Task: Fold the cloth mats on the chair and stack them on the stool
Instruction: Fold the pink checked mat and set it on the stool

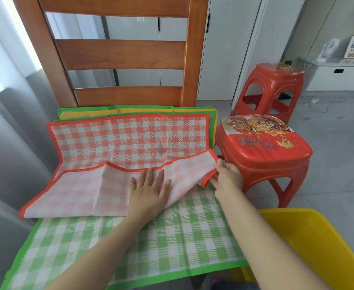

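Though creased, checked (red-edged) mat (113,141)

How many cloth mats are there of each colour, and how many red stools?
Red checked mat: 1
Green checked mat: 1 on the seat front, plus a green edge at the back that may be another
Yellow-edged mat: 1, only its edge shows
Red stools: 2, near and far
Total: 5 sure things

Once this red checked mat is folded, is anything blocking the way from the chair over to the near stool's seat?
Nothing visible does. The red checked mat lies on the chair, gripped at its right corner by the right hand; the near red stool stands right beside it, with nothing stacked on its seat.
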The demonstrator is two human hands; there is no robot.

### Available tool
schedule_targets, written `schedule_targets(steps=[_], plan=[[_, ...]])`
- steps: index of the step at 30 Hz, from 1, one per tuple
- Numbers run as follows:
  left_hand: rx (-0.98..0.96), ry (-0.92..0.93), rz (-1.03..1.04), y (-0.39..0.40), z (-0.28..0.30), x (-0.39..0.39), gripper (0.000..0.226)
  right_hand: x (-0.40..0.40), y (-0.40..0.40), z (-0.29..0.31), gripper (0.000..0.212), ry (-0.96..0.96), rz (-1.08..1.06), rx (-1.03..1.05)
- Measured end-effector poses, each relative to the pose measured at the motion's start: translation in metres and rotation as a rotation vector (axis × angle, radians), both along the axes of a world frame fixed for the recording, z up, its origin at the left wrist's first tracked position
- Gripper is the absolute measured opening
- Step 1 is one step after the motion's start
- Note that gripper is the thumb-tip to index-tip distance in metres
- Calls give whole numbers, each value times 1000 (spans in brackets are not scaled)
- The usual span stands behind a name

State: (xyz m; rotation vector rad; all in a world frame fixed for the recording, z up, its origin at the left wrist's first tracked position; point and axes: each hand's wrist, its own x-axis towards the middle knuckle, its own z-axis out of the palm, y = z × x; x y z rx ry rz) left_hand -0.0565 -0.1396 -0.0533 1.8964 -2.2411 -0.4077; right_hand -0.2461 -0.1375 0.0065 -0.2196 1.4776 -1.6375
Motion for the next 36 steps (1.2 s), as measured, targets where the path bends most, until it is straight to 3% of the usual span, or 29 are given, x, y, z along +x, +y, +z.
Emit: schedule_targets(steps=[4,7,13,16,22,30,36], plan=[[-6,15,4,-1,-1,0,87,4,-2,-11,16,473,-3,-61],[-8,26,4,0,0,1,87,0,1,-11,23,690,60,-151],[14,35,3,1,2,1,85,-39,6,-11,14,882,362,-142],[30,2,3,0,2,2,69,-56,8,-23,13,976,483,9],[29,-56,-20,0,4,-1,65,-59,19,-35,35,1000,662,241],[14,-69,-25,0,5,0,63,-54,18,-47,36,1132,616,419],[24,-91,75,7,22,16,60,-52,20,-45,29,952,588,402]])
